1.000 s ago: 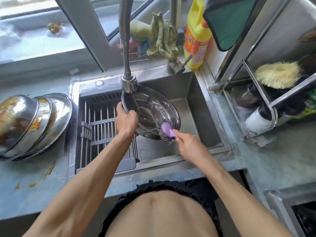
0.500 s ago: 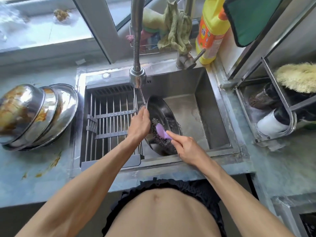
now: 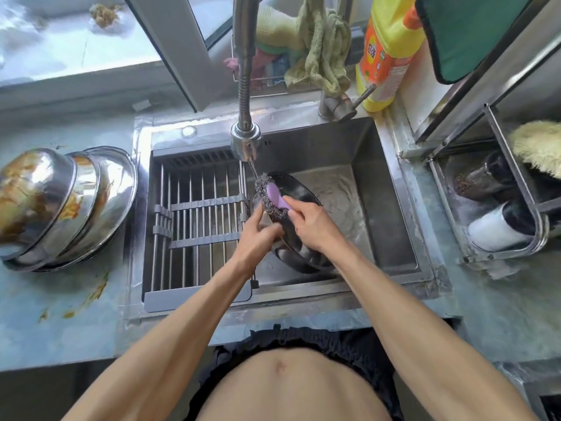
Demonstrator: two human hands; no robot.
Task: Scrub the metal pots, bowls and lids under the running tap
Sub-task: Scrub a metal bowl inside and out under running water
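Bowl in work: a round, shallow stainless-steel bowl [image 3: 299, 247] stands tilted on its edge inside the steel sink basin [image 3: 391, 214], against the basin's left part, just right of the grey slatted drain rack [image 3: 197, 229]. Its hollow face looks dark and wet, with bright glints along the lower rim.
Left hand: the left hand [image 3: 258, 235] grips the bowl's near-left rim, fingers curled over the edge.
Right hand: the right hand [image 3: 312, 223] pinches the lilac plastic handle of a steel-wool scourer [image 3: 271, 197], fingers curled round the handle's tail.
Scourer: the grey wire pad is pressed against the bowl's upper-left rim, directly below the tap head.
Tap: a chrome flexible-neck tap [image 3: 246, 138] hangs over the sink's back edge; a thin stream of water falls from it onto the scourer and the bowl's top rim.
Water: rippled water covers the basin floor to the right of the bowl.
Waiting bowls: a nested stack of round steel bowls [image 3: 63, 205] lies tipped on its side on the countertop [image 3: 60, 323] left of the sink, well apart from the bowl in work; their outer walls carry orange-brown grease smears.
Counter marks: orange-brown streaks lie on the countertop in front of the stack.
Back edge: a yellow and orange detergent bottle [image 3: 385, 50] stands at the sink's back right corner, beside a crumpled pale-green cloth [image 3: 318, 53].
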